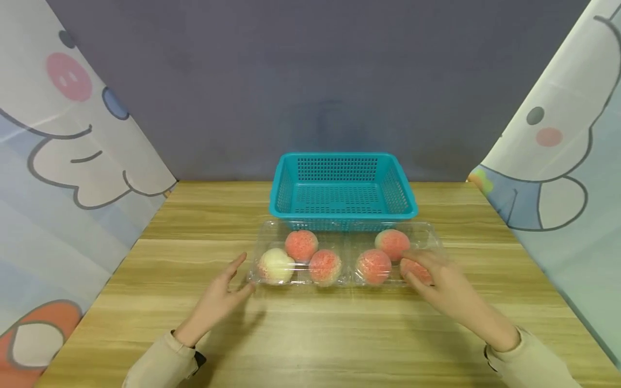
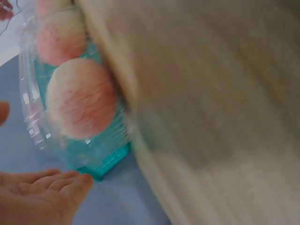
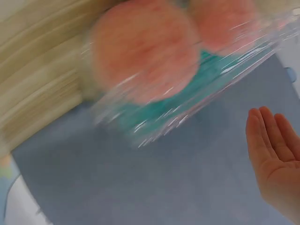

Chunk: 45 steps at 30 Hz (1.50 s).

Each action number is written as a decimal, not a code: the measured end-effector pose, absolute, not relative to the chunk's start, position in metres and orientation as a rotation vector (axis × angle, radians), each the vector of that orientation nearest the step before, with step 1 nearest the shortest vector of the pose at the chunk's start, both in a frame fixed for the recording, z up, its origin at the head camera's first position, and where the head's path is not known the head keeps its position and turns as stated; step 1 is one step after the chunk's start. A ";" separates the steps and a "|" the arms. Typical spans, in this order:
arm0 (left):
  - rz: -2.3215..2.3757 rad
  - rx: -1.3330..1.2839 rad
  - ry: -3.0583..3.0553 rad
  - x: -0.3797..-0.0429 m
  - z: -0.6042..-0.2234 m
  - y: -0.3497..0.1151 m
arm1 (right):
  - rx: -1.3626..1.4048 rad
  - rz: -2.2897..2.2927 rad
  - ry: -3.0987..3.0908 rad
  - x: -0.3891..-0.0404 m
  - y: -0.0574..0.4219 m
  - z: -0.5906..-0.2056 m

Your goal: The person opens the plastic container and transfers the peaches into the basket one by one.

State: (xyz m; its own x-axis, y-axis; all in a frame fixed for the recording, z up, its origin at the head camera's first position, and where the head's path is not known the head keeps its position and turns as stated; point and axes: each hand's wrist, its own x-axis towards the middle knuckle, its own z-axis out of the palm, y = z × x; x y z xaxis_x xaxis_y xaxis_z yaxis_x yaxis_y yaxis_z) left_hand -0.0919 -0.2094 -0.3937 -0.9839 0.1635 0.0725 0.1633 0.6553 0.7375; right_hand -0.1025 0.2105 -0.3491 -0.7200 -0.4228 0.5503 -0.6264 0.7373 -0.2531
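Note:
A clear plastic tray [image 1: 346, 253] with a dividing line down its middle lies crosswise on the table, holding several peaches. The leftmost peach [image 1: 276, 267] is mostly pale; the others, such as one peach [image 1: 373, 267], are red-pink. Just off the tray's left end is my left hand [image 1: 218, 299], thumb and fingers spread and holding nothing. My right hand [image 1: 448, 291] hovers at the right end and partly covers a peach [image 1: 414, 271]; its fingers look straight in the right wrist view. Whether it touches the tray cannot be told. Close up, a peach [image 2: 82, 98] shows in the left wrist view.
Directly behind the tray stands a turquoise plastic basket [image 1: 342, 202] with slotted walls, its front partly seen through the tray. The wooden table [image 1: 310, 334] meets a grey back wall [image 1: 320, 81]. Cartoon-printed sheets [image 1: 548, 161] flank both sides.

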 end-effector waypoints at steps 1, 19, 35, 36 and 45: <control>1.254 0.263 2.816 -0.094 -0.395 -0.209 | 0.824 0.609 -2.474 -0.102 0.205 -0.350; 1.386 0.310 2.512 -0.129 -0.419 -0.205 | 1.249 0.401 -2.562 -0.124 0.115 -0.362; 1.527 0.351 2.399 -0.135 -0.426 -0.200 | 1.405 -0.010 -2.364 -0.140 0.081 -0.374; 1.529 0.350 2.398 -0.135 -0.426 -0.200 | 1.403 -0.048 -2.358 -0.140 0.080 -0.374; 1.505 0.350 2.417 -0.135 -0.426 -0.201 | 1.396 -0.445 -2.099 -0.138 0.071 -0.377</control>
State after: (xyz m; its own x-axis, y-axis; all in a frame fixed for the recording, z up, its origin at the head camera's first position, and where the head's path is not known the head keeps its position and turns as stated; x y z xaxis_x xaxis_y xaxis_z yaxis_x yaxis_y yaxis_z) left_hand -0.1347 -0.2007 -0.4260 -0.9339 0.3429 -0.1015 0.0601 0.4303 0.9007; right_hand -0.1380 0.0709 -0.3767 -0.2893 -0.9164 0.2767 -0.7254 0.3984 0.5613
